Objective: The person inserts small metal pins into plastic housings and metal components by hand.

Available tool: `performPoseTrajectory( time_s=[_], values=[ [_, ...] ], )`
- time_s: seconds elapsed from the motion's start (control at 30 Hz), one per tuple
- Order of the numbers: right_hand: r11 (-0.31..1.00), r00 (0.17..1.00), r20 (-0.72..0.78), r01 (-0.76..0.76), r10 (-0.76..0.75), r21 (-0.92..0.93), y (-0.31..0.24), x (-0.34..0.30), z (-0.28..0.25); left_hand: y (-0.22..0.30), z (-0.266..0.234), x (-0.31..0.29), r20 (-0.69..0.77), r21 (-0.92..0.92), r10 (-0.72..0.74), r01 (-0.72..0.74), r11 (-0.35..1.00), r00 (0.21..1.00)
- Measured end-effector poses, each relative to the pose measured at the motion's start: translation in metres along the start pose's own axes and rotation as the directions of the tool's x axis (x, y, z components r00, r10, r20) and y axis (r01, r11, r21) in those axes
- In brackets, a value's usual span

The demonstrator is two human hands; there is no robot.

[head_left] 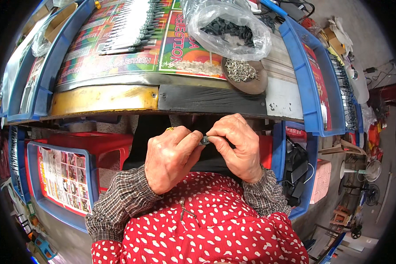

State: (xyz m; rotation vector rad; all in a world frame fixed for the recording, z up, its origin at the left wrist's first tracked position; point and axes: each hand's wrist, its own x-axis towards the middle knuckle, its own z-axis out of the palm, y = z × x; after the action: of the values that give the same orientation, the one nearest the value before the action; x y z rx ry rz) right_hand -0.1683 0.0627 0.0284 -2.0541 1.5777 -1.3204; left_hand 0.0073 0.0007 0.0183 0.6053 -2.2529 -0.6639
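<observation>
Hands: the left hand (169, 158) and right hand (237, 147) meet just below the near edge of the workbench (207, 99), above a red spotted garment.
Part: a small dark part (204, 141) sits between both hands' fingertips, pinched from either side.
Grip: both hands' fingers are closed together on the part.
Bench: farther off, a round brown dish (251, 83) of small metal pieces lies right of centre, touching a clear plastic bag (226, 28) of dark pieces.
Sides: blue trays (310, 83) flank the bench.

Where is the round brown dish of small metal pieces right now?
The brown dish sits upper centre-right on the workbench, just below the clear plastic bag.
</observation>
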Motion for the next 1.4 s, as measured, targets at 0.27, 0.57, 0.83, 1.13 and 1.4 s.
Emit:
performPoseTrajectory(
  time_s=[0.27,0.57,0.83,1.13,1.4],
  values=[
    [0.947,0.978,-0.015,0.198,-0.208,-0.252,0.003,-0.009,0.008,-0.002,0.005,0.000,-0.004,0.063,0.031,-0.031,0.998,1.000],
    [0.829,0.937,0.074,0.337,-0.341,-0.447,0.005,-0.019,0.008,-0.007,0.009,-0.004,-0.093,0.123,0.118,-0.106,0.987,0.989],
    [0.938,0.980,-0.113,0.120,-0.164,-0.325,0.016,0.011,-0.027,-0.001,0.004,0.007,-0.048,0.098,0.047,-0.042,0.994,0.998],
    [0.831,0.986,-0.142,-0.006,-0.088,-0.556,0.055,0.031,-0.034,-0.009,0.001,0.005,-0.041,0.113,-0.004,0.008,0.994,0.999],
    [0.807,0.990,-0.119,-0.013,-0.071,-0.590,0.056,0.033,-0.026,-0.018,0.002,0.004,-0.045,0.121,0.003,0.003,0.993,0.999]
  ],
)
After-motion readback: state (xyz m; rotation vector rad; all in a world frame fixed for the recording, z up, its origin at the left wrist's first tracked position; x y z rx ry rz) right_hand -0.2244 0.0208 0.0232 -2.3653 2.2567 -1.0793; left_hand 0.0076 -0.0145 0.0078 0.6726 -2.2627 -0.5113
